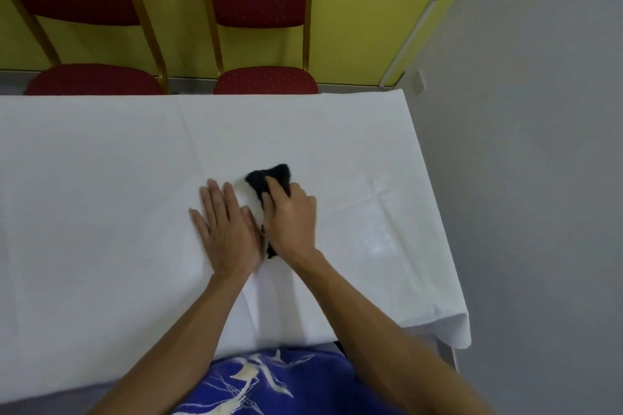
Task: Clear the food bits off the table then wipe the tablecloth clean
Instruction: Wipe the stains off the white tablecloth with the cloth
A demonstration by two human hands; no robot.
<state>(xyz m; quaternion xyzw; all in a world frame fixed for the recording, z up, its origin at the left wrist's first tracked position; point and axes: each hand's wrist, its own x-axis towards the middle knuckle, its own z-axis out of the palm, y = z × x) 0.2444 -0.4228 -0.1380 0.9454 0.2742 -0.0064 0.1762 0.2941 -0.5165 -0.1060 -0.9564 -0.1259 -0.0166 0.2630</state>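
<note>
A white tablecloth covers the table in front of me. My right hand grips a small black cloth and presses it onto the tablecloth near the table's middle; part of the cloth sticks out beyond my fingers and a bit shows under my wrist. My left hand lies flat on the tablecloth just left of the right hand, fingers spread and empty. I see no food bits on the cloth.
Two red padded chairs with gold frames stand at the far side against a yellow wall. The table's right edge drops off to grey floor. My blue patterned clothing touches the near edge.
</note>
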